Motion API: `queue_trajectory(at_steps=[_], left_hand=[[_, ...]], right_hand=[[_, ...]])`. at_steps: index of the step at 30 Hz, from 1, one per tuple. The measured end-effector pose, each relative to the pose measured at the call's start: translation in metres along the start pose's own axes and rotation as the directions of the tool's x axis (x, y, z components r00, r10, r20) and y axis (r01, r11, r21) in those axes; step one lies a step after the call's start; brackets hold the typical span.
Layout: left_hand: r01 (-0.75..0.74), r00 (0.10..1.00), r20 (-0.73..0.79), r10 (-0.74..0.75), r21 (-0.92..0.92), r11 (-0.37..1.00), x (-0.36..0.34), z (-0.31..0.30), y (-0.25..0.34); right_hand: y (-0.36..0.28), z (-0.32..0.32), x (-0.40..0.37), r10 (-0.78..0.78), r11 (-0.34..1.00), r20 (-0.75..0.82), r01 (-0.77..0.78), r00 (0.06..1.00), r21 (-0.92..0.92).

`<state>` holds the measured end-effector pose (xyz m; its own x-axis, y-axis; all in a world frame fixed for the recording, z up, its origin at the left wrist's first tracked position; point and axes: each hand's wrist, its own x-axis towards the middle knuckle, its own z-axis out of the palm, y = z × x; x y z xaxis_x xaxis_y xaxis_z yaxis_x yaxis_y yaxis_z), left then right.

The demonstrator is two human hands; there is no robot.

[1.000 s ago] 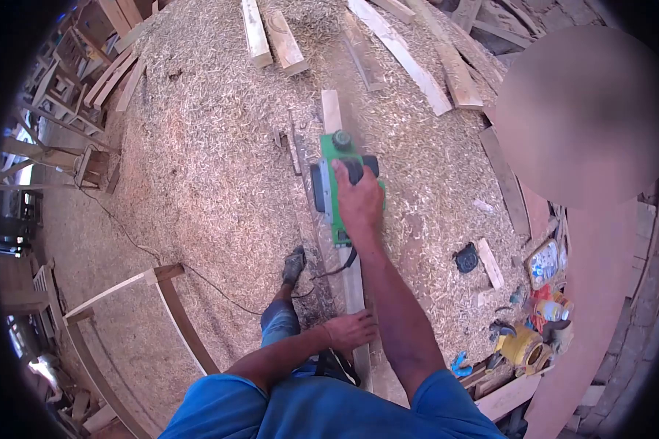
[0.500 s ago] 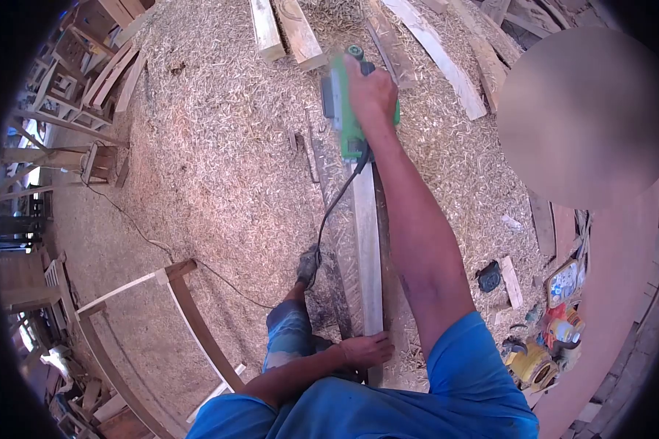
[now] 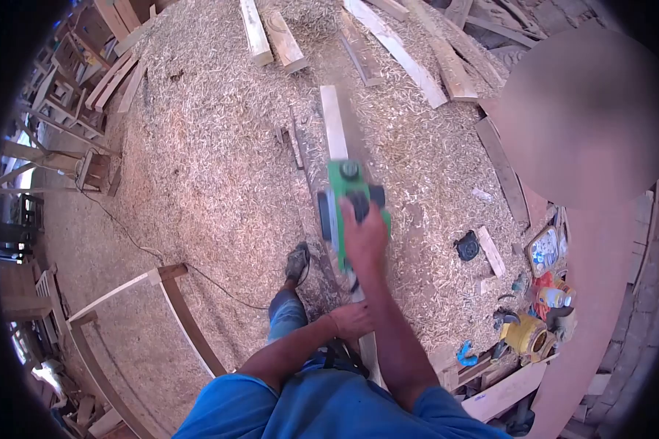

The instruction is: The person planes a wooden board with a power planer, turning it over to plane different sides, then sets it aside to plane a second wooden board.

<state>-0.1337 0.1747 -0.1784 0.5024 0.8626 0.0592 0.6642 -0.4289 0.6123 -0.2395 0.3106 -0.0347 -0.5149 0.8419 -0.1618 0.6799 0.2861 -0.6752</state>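
On your far left a thin cable (image 3: 124, 233) trails over the wood shavings (image 3: 220, 146) and passes a curved wooden frame (image 3: 187, 325); where it ends is lost under your leg, so you cannot be sure it feeds the tool. Your shoe (image 3: 295, 262) stands in the shavings just left of the plank (image 3: 334, 124), a long, narrow board running straight away from you. It looks stiff and light, and on loose shavings it will probably skate, so pin it near your body. That is where your left hand (image 3: 351, 320) sits, pressed on the near part of the board, though whether it lies flat or curls over the edge I cannot tell. Farther along the plank rides the green planer (image 3: 342, 192), with your right hand (image 3: 364, 235) closed tight round its top handle. The planer reads as rigid, compact and fairly heavy, best held by that handle, with the front knob free for a second grip. Its sole and cutter are hidden against the wood, your fingers vanish round the grip, and your forearm covers the board between the two hands. To the right lie a black round object (image 3: 466, 246) and a yellow vessel (image 3: 523, 335) among clutter too small to name, and a blurred patch hides the upper right.
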Motion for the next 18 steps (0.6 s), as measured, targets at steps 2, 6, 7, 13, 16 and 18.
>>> queue_trajectory(at_steps=[2, 6, 7, 13, 16, 18], left_hand=[[0.023, 1.0, 0.002, -0.023, -0.091, 0.996, -0.003, 0.011, -0.002], [0.003, 1.0, 0.008, -0.003, -0.116, 0.993, -0.001, -0.003, -0.004], [-0.035, 0.999, -0.04, 0.032, -0.077, 0.996, -0.001, 0.006, -0.005], [-0.051, 0.992, -0.109, 0.062, 0.104, 0.993, 0.002, 0.004, -0.007], [-0.053, 0.959, -0.267, 0.091, 0.147, 0.988, 0.002, 0.023, -0.006], [-0.052, 0.958, -0.27, 0.101, 0.183, 0.982, 0.002, 0.018, -0.007]], right_hand=[[0.0, -0.01, -0.024, 0.02, 0.999, -0.01, -0.02, 1.0, -0.026], [-0.005, 0.001, -0.009, -0.031, 0.999, -0.077, 0.028, 0.997, -0.034], [-0.01, 0.003, -0.002, -0.034, 0.999, -0.08, 0.031, 0.996, -0.031], [-0.056, 0.031, 0.085, -0.06, 0.997, -0.068, 0.056, 0.996, -0.054], [-0.078, 0.046, 0.131, -0.095, 0.995, -0.091, 0.092, 0.991, -0.034], [-0.094, 0.053, 0.163, -0.116, 0.993, -0.104, 0.117, 0.988, 0.003]])
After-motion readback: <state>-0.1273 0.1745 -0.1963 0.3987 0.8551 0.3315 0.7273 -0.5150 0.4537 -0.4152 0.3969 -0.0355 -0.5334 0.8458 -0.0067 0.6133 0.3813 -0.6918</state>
